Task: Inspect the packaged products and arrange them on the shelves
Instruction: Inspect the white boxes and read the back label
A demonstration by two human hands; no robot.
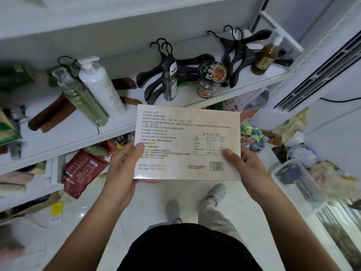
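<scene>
A flat cream-coloured product box is held level in front of me, its printed back with text, a nutrition table and a barcode facing up. My left hand grips its lower left edge, thumb on top. My right hand grips its lower right edge the same way. Behind the box runs a white shelf with a white pump bottle, a green bottle, a dark small bottle, an instant-noodle cup and an amber pump bottle.
Black hangers and brown wooden ones lie on the shelf. A red bag and other packets sit on the lower shelf. Loose packets and a clear bin crowd the floor on the right. My feet stand on white tiles.
</scene>
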